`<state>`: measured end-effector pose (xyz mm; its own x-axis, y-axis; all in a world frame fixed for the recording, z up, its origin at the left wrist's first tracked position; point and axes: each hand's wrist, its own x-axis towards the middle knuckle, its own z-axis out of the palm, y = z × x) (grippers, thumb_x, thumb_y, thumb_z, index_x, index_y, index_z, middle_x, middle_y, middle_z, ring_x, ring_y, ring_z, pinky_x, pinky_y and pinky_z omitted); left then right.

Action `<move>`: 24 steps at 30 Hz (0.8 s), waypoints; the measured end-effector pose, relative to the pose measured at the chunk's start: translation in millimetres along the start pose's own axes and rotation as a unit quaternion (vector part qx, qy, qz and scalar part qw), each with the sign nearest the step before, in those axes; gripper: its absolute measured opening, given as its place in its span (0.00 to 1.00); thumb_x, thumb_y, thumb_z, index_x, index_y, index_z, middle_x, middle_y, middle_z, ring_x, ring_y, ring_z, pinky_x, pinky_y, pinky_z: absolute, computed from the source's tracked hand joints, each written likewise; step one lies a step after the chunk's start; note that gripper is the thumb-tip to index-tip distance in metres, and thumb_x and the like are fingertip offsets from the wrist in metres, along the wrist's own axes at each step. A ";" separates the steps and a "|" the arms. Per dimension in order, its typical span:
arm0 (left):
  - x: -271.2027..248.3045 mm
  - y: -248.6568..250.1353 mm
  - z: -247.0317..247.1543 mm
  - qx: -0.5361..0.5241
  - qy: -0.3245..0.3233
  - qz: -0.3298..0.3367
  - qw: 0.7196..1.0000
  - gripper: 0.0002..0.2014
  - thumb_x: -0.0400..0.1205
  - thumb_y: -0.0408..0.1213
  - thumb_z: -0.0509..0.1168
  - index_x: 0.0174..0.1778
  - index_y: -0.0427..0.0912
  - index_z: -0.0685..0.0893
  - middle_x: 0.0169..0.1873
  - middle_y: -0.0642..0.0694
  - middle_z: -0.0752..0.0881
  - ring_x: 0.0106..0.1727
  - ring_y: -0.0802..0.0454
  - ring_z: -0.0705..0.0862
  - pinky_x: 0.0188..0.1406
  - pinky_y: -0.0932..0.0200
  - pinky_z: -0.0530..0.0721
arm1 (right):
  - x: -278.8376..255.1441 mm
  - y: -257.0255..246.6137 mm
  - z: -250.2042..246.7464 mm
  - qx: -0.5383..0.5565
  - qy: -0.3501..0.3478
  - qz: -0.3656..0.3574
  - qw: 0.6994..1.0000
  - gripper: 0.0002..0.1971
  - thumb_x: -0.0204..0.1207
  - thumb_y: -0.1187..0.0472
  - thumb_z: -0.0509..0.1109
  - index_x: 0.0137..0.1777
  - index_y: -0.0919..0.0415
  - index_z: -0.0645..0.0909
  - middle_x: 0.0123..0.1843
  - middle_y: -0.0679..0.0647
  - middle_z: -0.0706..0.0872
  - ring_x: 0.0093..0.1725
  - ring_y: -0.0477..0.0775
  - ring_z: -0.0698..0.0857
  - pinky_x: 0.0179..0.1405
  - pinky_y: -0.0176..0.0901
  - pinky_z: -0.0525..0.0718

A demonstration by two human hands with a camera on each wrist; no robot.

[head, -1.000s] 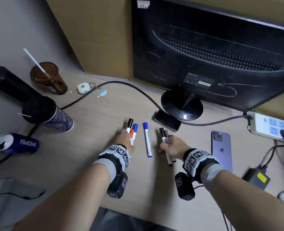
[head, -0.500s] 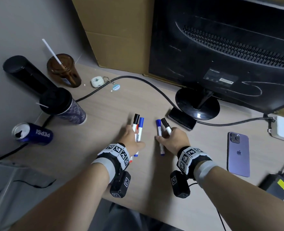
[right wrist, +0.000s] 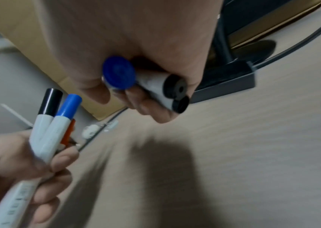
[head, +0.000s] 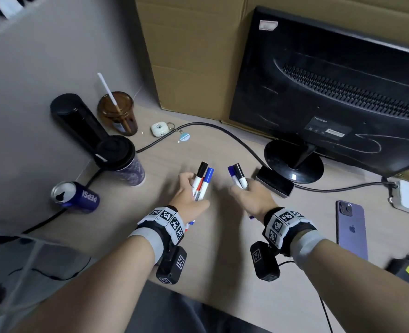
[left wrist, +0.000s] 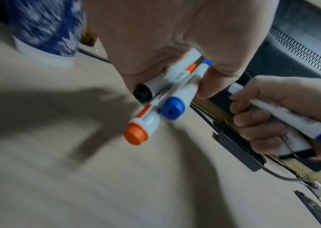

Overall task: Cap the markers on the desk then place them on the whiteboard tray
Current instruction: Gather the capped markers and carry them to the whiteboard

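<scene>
Head view showed our left hand (head: 188, 197) gripping three capped markers (head: 201, 182) and our right hand (head: 251, 200) gripping three more (head: 238, 177), both lifted over the desk (head: 222, 260) before the monitor (head: 330, 92). Carrying them well meant firm, bundled grips — no whiteboard tray showed. A can (head: 75, 197) read "PEPSI".

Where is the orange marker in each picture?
Head: orange marker, a thin strip between the black and blue markers in the left hand, centre.
Left wrist: its orange end, centre, below the hand.
Right wrist: an orange sliver, lower left.
Shared landmark: blue marker beside it.
</scene>
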<state>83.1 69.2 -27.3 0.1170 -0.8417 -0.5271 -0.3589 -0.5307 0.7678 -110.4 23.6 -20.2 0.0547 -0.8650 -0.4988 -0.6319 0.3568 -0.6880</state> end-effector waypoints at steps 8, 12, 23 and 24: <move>-51.5 -53.8 -39.5 -0.053 0.108 0.069 0.990 0.07 0.82 0.37 0.61 0.53 0.54 0.77 0.38 0.45 0.81 0.31 0.47 0.79 0.32 0.50 0.85 | -34.8 -52.6 67.6 0.131 -0.130 -0.157 0.970 0.16 0.89 0.48 0.64 0.56 0.63 0.72 0.38 0.58 0.83 0.28 0.65 0.88 0.17 0.35 0.76; -100.5 -97.2 -59.8 -0.064 0.192 0.107 0.973 0.06 0.88 0.43 0.63 0.56 0.45 0.78 0.31 0.46 0.83 0.28 0.53 0.82 0.31 0.57 0.83 | -68.2 -72.8 114.0 0.118 -0.235 -0.240 0.934 0.15 0.92 0.49 0.61 0.53 0.61 0.71 0.34 0.53 0.84 0.23 0.60 0.86 0.17 0.34 0.75; -210.8 -227.5 -139.4 -0.150 0.423 0.122 0.885 0.12 0.82 0.51 0.70 0.45 0.50 0.75 0.24 0.48 0.79 0.24 0.47 0.78 0.29 0.50 0.80 | -147.8 -125.6 273.8 0.013 -0.353 -0.401 0.845 0.22 0.91 0.45 0.60 0.53 0.67 0.82 0.33 0.52 0.91 0.22 0.47 0.83 0.19 0.36 0.77; -218.5 -242.0 -149.2 -0.143 0.445 0.127 0.875 0.12 0.82 0.50 0.71 0.45 0.49 0.75 0.24 0.48 0.79 0.24 0.47 0.77 0.29 0.50 0.80 | -152.2 -129.4 292.3 0.008 -0.351 -0.423 0.836 0.23 0.90 0.42 0.61 0.52 0.64 0.83 0.37 0.56 0.93 0.26 0.49 0.85 0.24 0.39 0.81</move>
<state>282.5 366.8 -43.5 0.7873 -0.6128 0.0677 -0.2460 -0.2114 0.9459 189.0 212.2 -9.3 0.9196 -0.3927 -0.0130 -0.1280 -0.2682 -0.9548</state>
